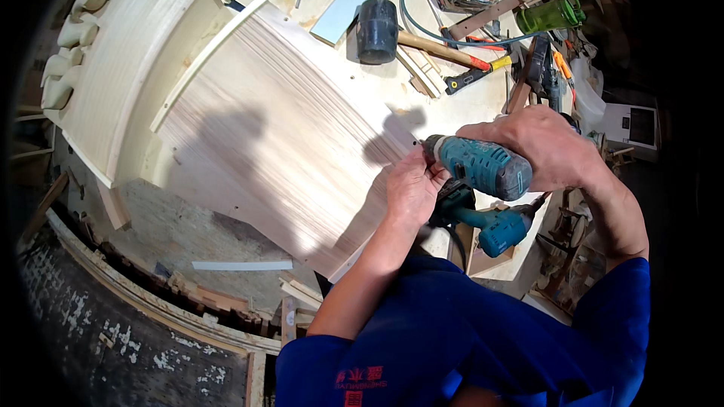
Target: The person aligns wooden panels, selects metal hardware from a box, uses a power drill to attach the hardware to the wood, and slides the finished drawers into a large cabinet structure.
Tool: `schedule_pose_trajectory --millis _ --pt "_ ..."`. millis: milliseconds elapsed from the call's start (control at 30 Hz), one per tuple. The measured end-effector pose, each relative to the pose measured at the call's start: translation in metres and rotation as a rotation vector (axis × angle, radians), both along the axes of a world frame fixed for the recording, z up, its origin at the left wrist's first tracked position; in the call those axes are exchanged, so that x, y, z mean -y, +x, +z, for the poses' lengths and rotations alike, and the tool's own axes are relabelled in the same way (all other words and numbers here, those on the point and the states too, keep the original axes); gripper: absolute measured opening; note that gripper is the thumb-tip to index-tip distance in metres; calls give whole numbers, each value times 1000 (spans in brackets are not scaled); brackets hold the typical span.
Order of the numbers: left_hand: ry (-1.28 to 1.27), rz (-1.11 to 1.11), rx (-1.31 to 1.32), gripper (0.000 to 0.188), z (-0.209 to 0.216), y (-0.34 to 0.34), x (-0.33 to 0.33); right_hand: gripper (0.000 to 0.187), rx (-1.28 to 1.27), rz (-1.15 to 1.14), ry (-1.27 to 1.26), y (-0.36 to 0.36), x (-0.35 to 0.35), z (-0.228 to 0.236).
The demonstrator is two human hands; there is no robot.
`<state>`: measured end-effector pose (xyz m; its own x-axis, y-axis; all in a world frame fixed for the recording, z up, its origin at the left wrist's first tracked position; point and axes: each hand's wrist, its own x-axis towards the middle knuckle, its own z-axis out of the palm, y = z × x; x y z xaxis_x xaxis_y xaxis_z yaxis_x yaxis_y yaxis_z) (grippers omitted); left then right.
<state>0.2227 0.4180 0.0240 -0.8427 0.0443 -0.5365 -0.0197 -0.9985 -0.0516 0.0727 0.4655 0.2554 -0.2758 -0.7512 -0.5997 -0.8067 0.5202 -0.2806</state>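
Note:
My right hand (549, 143) is wrapped round a teal cordless drill (483, 164), held level over the right edge of a pale wooden panel (264, 98). The front of the drill points left, toward a small dark hole near that edge. My left hand (413, 188) is closed with its fingertips at the drill's nose, over the panel. What those fingers pinch, if anything, is hidden. A second teal power tool (501, 232) lies just below the drill, close to my body.
A black-headed mallet (377, 30) lies beyond the panel, beside a yellow-and-black hand tool (477, 75). A green jug (550, 15) stands at the far right. Curved wooden pieces (69, 53) line the far left. A white strip (241, 265) lies below the panel.

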Motion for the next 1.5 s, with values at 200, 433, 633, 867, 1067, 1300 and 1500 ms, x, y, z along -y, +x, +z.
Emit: schedule_pose_trajectory --millis 200,433,633,867,1067,1300,1500 --pt "56 137 -27 28 11 16 47 70 150 -258 -320 9 -25 19" --pt "-144 204 -125 27 20 17 99 71 380 -523 -522 39 -42 9" --pt "-170 206 -104 23 41 11 117 69 367 -549 -562 47 -32 1" --pt "-622 51 85 22 32 11 146 65 302 -676 -478 49 -19 3" --pt "-921 -138 -66 29 42 13 176 67 325 -839 -421 46 -2 2" --pt "-527 -68 -406 36 25 10 198 66 335 -873 -329 35 10 0" --pt "-532 -95 -396 35 19 4 207 66 367 -875 -312 27 20 -6"
